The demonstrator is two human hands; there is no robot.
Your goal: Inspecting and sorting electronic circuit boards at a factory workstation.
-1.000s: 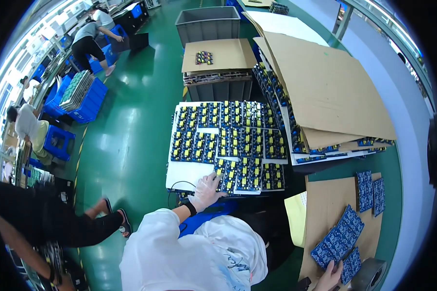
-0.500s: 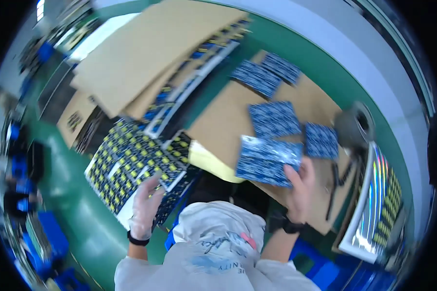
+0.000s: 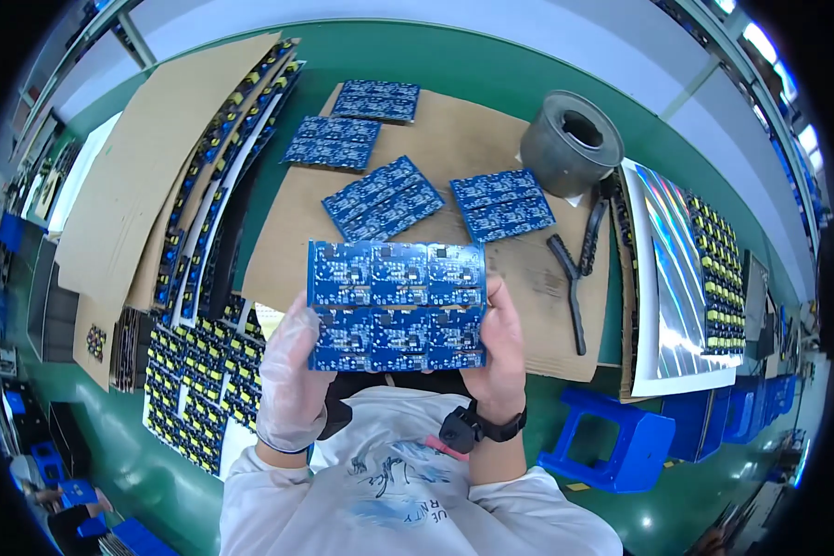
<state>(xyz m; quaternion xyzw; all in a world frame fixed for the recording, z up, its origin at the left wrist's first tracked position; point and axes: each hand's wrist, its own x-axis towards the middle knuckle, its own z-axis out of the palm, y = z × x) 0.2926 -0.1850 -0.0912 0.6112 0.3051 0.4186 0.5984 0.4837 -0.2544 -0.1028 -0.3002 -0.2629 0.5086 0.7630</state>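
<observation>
Between my two hands a blue circuit board panel [image 3: 398, 306] is held up, its face of small components towards me. My left hand [image 3: 292, 371], in a thin translucent glove, grips its left edge. The bare right hand [image 3: 502, 352] closes on the right edge. Beyond it, a blue panel [image 3: 384, 198] lies tilted on the cardboard sheet [image 3: 454, 130], with another blue panel [image 3: 502, 205] to its right. Farther off at the left, two more panels [image 3: 334, 143] [image 3: 376, 99] lie close together.
A grey metal cylinder [image 3: 565, 153] with a round opening stands at the back right. Near it lie black brush-like tools [image 3: 573, 296]. Stacked cardboard and boards [image 3: 157, 176] rise at left, above yellow-and-black component boards [image 3: 195, 389]. A shiny sheet [image 3: 672, 296] and blue stool [image 3: 607, 440] are at right.
My left hand has come over from the left boards and taken hold of the panel's left edge. The panel, held before by my right hand alone, is now level before me; the view has turned right.
</observation>
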